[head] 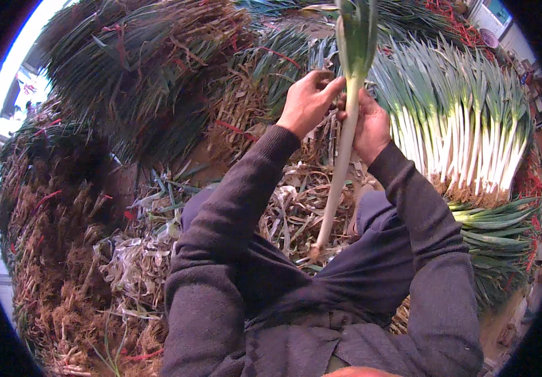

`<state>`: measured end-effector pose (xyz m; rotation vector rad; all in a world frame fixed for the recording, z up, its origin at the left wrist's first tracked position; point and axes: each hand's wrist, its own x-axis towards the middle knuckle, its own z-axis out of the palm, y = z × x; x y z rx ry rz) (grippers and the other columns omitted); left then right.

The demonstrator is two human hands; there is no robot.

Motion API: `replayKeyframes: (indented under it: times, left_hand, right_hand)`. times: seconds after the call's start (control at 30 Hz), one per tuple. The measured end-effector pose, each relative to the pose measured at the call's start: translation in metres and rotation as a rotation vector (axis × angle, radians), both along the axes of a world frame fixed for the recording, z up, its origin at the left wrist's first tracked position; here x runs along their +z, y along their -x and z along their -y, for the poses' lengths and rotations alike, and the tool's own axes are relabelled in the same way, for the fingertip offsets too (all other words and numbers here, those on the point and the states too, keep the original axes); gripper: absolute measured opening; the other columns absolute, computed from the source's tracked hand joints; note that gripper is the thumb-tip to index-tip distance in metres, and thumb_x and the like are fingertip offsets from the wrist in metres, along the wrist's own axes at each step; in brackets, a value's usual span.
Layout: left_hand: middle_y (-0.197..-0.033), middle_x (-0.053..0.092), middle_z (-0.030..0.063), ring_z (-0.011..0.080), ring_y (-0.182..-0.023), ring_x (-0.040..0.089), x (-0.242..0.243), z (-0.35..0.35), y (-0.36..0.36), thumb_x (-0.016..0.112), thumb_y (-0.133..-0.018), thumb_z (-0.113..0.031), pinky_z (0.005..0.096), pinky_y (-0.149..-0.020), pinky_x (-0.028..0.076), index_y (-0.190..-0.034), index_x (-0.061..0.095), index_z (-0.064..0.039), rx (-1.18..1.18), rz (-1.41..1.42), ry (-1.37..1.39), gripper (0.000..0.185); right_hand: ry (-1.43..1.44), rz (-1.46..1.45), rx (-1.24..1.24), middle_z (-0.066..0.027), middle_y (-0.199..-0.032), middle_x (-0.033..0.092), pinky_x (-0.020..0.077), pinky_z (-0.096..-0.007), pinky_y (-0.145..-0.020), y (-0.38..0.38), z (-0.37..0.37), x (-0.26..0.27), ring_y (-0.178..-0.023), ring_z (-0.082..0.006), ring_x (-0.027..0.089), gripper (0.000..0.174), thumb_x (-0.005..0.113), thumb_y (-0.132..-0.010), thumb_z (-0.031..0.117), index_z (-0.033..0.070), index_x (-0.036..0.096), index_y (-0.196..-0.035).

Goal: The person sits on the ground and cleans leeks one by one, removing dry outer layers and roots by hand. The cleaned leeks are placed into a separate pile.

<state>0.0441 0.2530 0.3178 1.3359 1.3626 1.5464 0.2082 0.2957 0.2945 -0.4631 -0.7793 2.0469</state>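
Note:
A long scallion (344, 155) hangs before me, its green leaves up and its white shank slanting down to the root end between my knees. Fingers of my right hand (372, 125) wrap the upper shank from behind, holding it. My left hand (309, 101) is at the neck, where the leaves fan out. Its thumb lies against the stalk and its fingers curl to the left; whether they pinch anything is hidden. Below both hands lies a heap of dry peeled skins and leaf scraps (290, 207).
At right, cleaned scallions (459, 136) lie side by side, white shanks towards me, above more green leaves (502, 235). Large piles of unpeeled scallions (144, 70) rise at upper left, and root-covered bundles (63, 264) with red ties line the left. Pale scraps (139, 268) lie beside my left leg.

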Motion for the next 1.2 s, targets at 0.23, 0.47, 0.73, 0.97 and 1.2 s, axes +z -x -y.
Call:
replayKeyframes:
  times: [0.23, 0.47, 0.73, 0.97, 1.2]
  left_hand:
    - [-0.075, 0.07, 0.0141, 0.018, -0.064, 0.062, -0.004, -0.013, -0.01, 0.065, -0.1, -0.029, 0.0362, -0.063, 0.05, -0.094, 0.067, 0.004, 0.243, -0.041, -0.206, 0.034]
    - [-0.069, 0.064, 0.0193, 0.0346, -0.063, 0.065, 0.003, 0.013, -0.019, 0.06, -0.101, -0.027, 0.0433, -0.06, 0.05, -0.088, 0.063, 0.002, 0.316, -0.334, -0.153, 0.032]
    - [-0.091, 0.073, 0.0192, 0.0363, -0.085, 0.071, -0.134, 0.161, -0.059, 0.066, -0.084, -0.033, 0.049, -0.078, 0.057, -0.099, 0.074, -0.005, -1.189, -1.282, 0.613, 0.032]
    - [-0.099, 0.076, 0.0132, 0.0305, -0.099, 0.073, -0.209, 0.259, 0.002, 0.07, -0.083, -0.04, 0.0439, -0.076, 0.057, -0.094, 0.08, -0.011, -1.19, -1.404, 1.032, 0.032]
    - [-0.103, 0.07, 0.0126, 0.0336, -0.094, 0.07, -0.08, 0.187, -0.032, 0.07, -0.087, -0.032, 0.0472, -0.074, 0.056, -0.127, 0.062, -0.009, -0.852, -1.154, 0.588, 0.047]
  right_hand:
    - [-0.041, 0.212, -0.022, -0.0017, -0.091, 0.064, 0.0548, -0.0299, -0.06, 0.006, 0.04, 0.005, -0.075, -0.0144, 0.064, 0.03, 0.059, -0.103, 0.026, 0.008, 0.06, -0.127]
    - [-0.098, 0.338, -0.125, -0.0036, -0.079, 0.063, 0.0499, -0.0304, -0.051, 0.0, 0.027, -0.002, -0.06, -0.0138, 0.061, 0.023, 0.061, -0.101, 0.025, 0.004, 0.065, -0.108]
    - [-0.215, 0.333, -0.476, -0.0128, -0.081, 0.068, 0.0549, -0.0365, -0.062, -0.062, -0.108, -0.009, -0.066, -0.0235, 0.066, 0.023, 0.057, -0.101, 0.02, -0.002, 0.064, -0.099]
    - [-0.216, 0.257, -0.794, -0.0009, -0.064, 0.054, 0.0434, -0.0336, -0.047, -0.202, -0.202, -0.001, -0.053, -0.0179, 0.053, 0.015, 0.058, -0.097, 0.024, 0.015, 0.06, -0.085]
    - [-0.315, 0.627, -0.867, -0.008, -0.084, 0.066, 0.052, -0.0323, -0.059, -0.294, -0.239, -0.028, -0.066, -0.019, 0.063, 0.025, 0.058, -0.102, 0.027, 0.006, 0.063, -0.113]
